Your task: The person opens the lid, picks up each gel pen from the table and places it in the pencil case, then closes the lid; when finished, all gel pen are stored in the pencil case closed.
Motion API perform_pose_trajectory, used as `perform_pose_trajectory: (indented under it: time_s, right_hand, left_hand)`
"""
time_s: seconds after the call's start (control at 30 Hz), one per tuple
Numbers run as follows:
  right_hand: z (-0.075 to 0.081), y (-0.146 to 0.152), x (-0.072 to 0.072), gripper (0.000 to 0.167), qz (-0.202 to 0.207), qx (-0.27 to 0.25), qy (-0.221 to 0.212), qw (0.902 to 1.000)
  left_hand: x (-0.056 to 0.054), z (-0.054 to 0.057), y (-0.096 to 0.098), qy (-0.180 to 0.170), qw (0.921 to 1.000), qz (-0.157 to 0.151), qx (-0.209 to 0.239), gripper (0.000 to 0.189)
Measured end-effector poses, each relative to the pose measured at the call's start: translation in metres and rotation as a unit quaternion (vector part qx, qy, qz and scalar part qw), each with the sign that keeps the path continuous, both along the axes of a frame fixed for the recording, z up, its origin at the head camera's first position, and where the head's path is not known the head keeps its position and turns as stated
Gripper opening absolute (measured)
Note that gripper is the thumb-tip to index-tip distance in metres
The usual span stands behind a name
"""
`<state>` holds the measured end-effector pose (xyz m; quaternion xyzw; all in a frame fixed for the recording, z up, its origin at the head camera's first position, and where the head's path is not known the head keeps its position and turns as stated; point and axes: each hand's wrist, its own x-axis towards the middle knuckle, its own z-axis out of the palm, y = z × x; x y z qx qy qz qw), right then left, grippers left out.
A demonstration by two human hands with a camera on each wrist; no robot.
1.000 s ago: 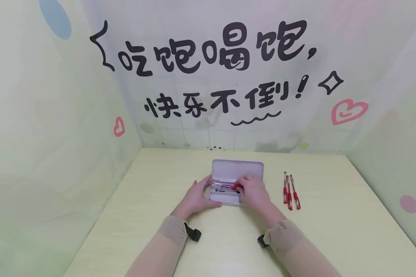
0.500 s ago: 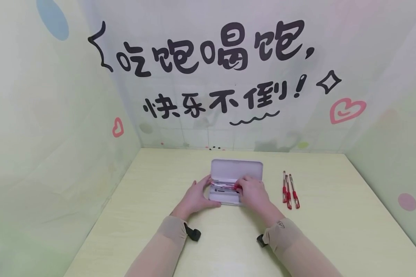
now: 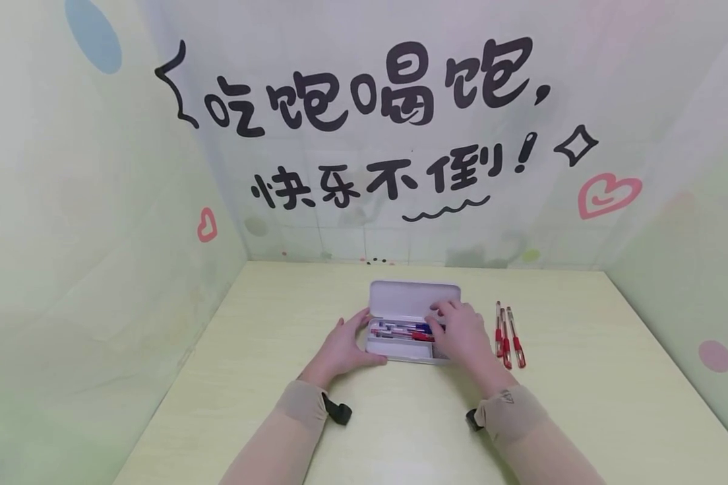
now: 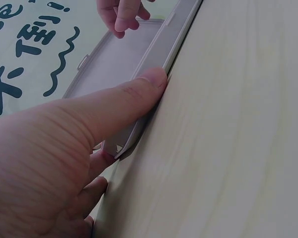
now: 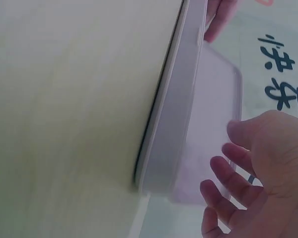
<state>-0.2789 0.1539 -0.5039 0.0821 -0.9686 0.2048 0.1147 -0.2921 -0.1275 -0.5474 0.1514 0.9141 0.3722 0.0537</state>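
Observation:
A pale lilac pencil case (image 3: 399, 349) stands on the table with its lid (image 3: 409, 298) raised at the back. Red and blue pens (image 3: 420, 335) lie in its long rear compartment. My left hand (image 3: 342, 345) grips the case's left end, thumb against the front wall (image 4: 134, 96) and the other fingers round the side. Over the case's right end, my right hand (image 3: 463, 333) hovers with fingers loosely bent and nothing between them; in the right wrist view that hand (image 5: 260, 168) is apart from the case. It hides the right ends of the pens.
Three clear pens with red grips (image 3: 507, 337) lie side by side on the table (image 3: 582, 404), right of the case. Behind stands a printed backdrop (image 3: 340, 229) with large dark lettering, and pale walls rise on both sides.
My right hand has let go of a red pen, which now lies in the case, and has drawn back to the right. My left hand keeps its hold on the case.

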Motion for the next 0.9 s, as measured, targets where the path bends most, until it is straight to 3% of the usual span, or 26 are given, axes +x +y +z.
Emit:
perform_pose_trajectory:
  time_s: [0.33, 0.67, 0.9]
  right_hand:
    - [0.003, 0.045, 0.0, 0.054, -0.071, -0.063, -0.004, 0.9955]
    - [-0.002, 0.083, 0.011, 0.06, -0.115, -0.102, -0.019, 0.9879]
    - [-0.01, 0.107, 0.02, 0.064, -0.148, -0.119, -0.063, 0.9798]
  left_hand:
    - [0.0, -0.002, 0.0, -0.001, 1.0, 0.002, -0.007, 0.127]
    - [0.0, -0.002, 0.0, -0.002, 1.0, 0.002, -0.009, 0.128]
    - [0.001, -0.001, 0.0, -0.005, 0.9999, 0.003, -0.01, 0.127]
